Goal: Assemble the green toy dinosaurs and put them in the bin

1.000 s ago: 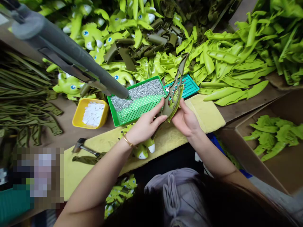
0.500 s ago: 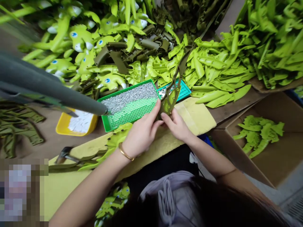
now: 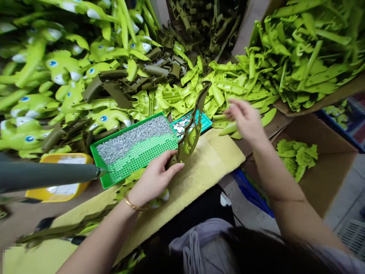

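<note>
My left hand (image 3: 152, 177), with a gold bangle at the wrist, grips the lower end of a curved olive plastic toy part (image 3: 188, 142). The part stands tilted upward, its hollow, lime-tinted inner side with small screw posts showing. Away to the right, my right hand (image 3: 246, 121) is raised over loose lime-green plastic pieces (image 3: 228, 127). It holds nothing I can see, and its fingers are slightly blurred and partly apart. Behind the olive part sits a teal tray (image 3: 207, 122) of small silvery discs. A green mesh tray (image 3: 142, 154) of screws lies beside my left hand.
A grey powered screwdriver (image 3: 57, 176) juts in from the left above a yellow tub (image 3: 82, 187) of white pieces. Yellow padding (image 3: 216, 156) runs along the table edge. Heaped lime toy bodies (image 3: 65, 66) fill the back left. A cardboard box (image 3: 332, 175) stands at right.
My right hand has let go of the olive part and moved right toward the lime pieces. My left hand keeps hold of it. The view has shifted, moving the trays leftward and down.
</note>
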A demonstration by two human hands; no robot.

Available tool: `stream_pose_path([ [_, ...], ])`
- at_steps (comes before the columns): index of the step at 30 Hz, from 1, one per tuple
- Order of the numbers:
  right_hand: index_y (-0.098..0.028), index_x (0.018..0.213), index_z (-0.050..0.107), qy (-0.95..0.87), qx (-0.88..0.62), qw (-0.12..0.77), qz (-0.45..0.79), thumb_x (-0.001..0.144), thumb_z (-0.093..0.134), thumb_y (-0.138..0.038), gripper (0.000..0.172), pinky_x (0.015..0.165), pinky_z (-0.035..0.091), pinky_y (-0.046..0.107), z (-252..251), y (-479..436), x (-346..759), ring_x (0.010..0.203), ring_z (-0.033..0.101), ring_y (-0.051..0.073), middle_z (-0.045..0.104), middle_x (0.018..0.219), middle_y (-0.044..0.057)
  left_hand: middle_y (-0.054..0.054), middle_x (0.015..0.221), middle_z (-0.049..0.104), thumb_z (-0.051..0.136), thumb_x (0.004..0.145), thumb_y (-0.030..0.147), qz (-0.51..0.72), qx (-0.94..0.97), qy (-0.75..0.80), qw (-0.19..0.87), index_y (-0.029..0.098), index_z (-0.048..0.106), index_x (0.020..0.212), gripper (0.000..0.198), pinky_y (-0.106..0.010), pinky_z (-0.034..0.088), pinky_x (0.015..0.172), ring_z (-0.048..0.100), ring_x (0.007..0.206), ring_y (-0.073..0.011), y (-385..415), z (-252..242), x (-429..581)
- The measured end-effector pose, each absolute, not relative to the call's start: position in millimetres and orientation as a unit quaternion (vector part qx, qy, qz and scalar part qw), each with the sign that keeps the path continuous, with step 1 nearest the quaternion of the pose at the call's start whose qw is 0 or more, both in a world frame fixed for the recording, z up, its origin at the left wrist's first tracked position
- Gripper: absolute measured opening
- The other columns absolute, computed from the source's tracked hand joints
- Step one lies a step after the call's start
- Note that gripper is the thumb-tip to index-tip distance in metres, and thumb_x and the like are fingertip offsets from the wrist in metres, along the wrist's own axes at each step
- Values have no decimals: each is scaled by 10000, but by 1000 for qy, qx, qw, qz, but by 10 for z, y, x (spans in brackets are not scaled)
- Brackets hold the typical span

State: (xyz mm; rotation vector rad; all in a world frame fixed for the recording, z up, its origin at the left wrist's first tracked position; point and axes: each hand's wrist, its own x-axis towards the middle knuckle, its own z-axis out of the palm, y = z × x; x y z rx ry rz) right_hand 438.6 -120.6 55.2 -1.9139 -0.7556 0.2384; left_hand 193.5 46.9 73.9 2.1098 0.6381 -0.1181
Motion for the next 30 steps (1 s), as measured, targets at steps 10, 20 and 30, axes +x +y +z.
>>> stream_pose_path([
  [10,-158,1231,620,-396,-904,149,-63,780,513,-132,464,1099,383,538,445,-1703,5671,1274,521,299,616,1313,135,-72,1152,703,567,809,532,-93,839,249,476,227,645,1134,452,-416,527,921,659,1036,-291,464,633,1676],
  [20,-412,1435,298,-330,-665,647,173,746,725,-370,811,927,532,403,670,-1257,3931,1103,618,216,450,1471,21,-70,1033,711,541,813,546,-166,820,235,495,198,652,1035,427,-369,511,837,659,928,-258,462,471,1734],
  [30,-257,1257,556,-536,-771,329,98,761,620,-648,635,1122,220,645,118,-1155,3345,1336,356,381,478,1374,129,33,595,422,560,819,508,-134,823,277,478,175,510,662,371,-261,252,542,355,566,-108,327,387,1807],
])
